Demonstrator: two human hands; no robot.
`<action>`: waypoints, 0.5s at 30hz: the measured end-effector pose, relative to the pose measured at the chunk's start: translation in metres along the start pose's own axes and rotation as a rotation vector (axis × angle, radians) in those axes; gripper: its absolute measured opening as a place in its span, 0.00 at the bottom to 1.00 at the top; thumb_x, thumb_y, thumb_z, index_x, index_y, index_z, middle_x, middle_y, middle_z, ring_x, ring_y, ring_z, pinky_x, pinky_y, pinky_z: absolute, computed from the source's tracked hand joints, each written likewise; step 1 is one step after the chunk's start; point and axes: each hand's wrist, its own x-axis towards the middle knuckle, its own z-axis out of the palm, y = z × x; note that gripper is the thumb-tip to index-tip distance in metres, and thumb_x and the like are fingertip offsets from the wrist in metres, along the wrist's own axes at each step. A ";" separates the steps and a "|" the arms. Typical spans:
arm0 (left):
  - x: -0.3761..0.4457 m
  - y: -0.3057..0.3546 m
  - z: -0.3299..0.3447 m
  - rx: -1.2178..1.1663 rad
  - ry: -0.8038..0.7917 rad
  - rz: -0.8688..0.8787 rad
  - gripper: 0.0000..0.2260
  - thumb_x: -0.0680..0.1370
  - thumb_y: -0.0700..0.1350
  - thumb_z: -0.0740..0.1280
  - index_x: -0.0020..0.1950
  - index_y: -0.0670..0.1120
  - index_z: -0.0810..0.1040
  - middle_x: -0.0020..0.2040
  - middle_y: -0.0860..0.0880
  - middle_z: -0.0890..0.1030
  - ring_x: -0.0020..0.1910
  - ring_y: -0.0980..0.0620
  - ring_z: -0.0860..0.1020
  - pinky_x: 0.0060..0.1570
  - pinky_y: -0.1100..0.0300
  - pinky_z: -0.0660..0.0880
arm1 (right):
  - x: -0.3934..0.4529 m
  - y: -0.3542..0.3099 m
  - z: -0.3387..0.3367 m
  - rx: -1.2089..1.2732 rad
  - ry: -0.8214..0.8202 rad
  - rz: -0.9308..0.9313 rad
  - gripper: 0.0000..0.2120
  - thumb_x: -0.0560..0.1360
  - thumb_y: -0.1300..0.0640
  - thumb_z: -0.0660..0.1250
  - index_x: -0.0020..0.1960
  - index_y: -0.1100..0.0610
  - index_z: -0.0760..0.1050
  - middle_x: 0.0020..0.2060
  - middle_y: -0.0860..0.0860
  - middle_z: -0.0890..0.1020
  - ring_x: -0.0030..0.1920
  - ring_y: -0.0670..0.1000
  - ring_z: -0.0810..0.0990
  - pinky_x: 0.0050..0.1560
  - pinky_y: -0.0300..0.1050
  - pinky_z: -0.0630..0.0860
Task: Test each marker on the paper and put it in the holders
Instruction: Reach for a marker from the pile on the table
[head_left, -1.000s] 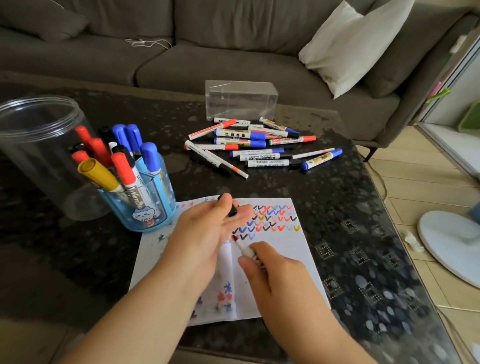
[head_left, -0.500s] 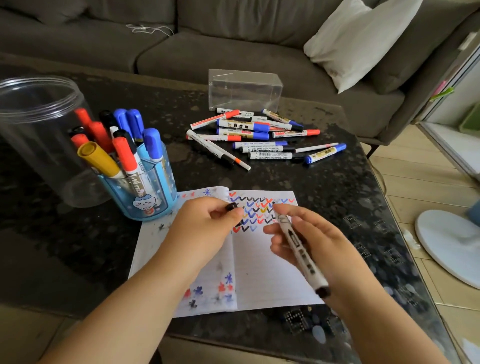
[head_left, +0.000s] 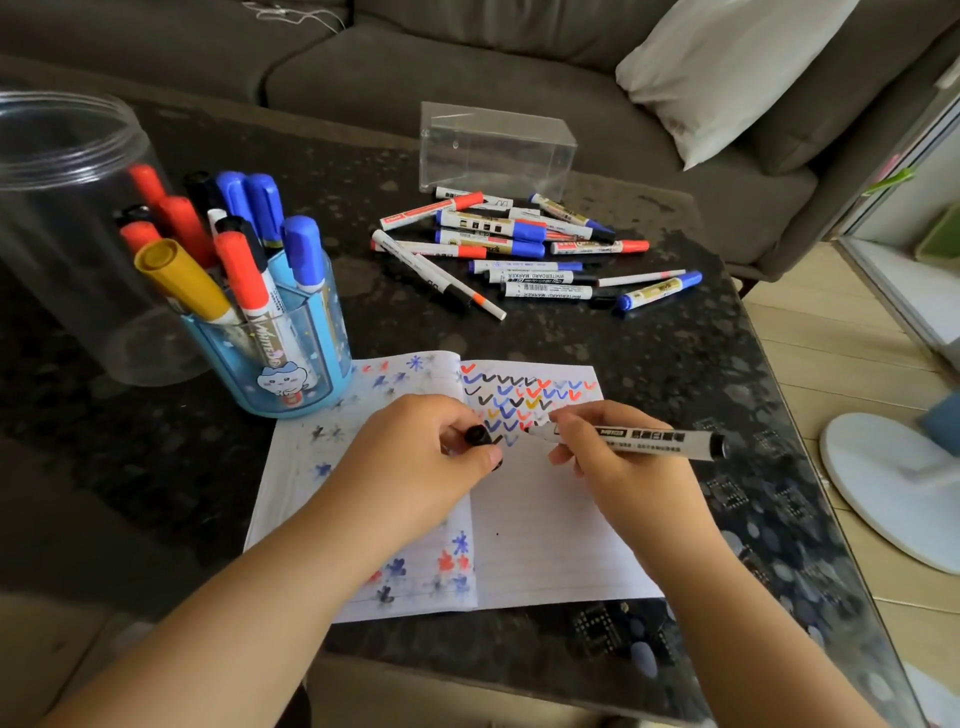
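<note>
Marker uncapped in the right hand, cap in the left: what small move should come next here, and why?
Probably lower the tip and draw one more tick. The right hand grips the uncapped marker with its tip at the end of the rows of ticks on the paper, and the left hand pinches the black cap off to the side.

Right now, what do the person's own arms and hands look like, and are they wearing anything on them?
Both forearms are bare as far as the picture shows: no sleeves, gloves, watch or bracelet in view. The left hand and right hand show no rings on the fingers that can be seen. The one thumbnail that shows, on the left hand, looks short and unpainted. No markings show on either arm.
</note>
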 end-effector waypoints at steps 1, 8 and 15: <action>0.000 -0.001 0.001 0.002 -0.010 0.008 0.10 0.73 0.50 0.70 0.54 0.52 0.81 0.46 0.57 0.82 0.44 0.62 0.78 0.40 0.74 0.70 | 0.001 0.002 0.001 -0.006 0.007 0.002 0.06 0.75 0.55 0.67 0.40 0.54 0.80 0.32 0.48 0.84 0.29 0.36 0.75 0.30 0.30 0.70; 0.001 -0.004 0.006 0.094 -0.051 0.040 0.09 0.78 0.48 0.64 0.58 0.53 0.75 0.52 0.54 0.81 0.50 0.56 0.78 0.45 0.65 0.72 | 0.005 0.007 0.004 -0.126 0.005 -0.039 0.08 0.74 0.57 0.68 0.37 0.56 0.79 0.33 0.48 0.83 0.30 0.37 0.75 0.27 0.28 0.67; 0.001 -0.003 0.009 0.130 0.007 0.066 0.13 0.79 0.48 0.63 0.63 0.53 0.73 0.58 0.55 0.79 0.55 0.57 0.76 0.47 0.69 0.68 | 0.006 0.009 0.006 -0.204 -0.017 -0.069 0.08 0.73 0.58 0.69 0.36 0.57 0.78 0.33 0.52 0.82 0.28 0.42 0.74 0.26 0.32 0.67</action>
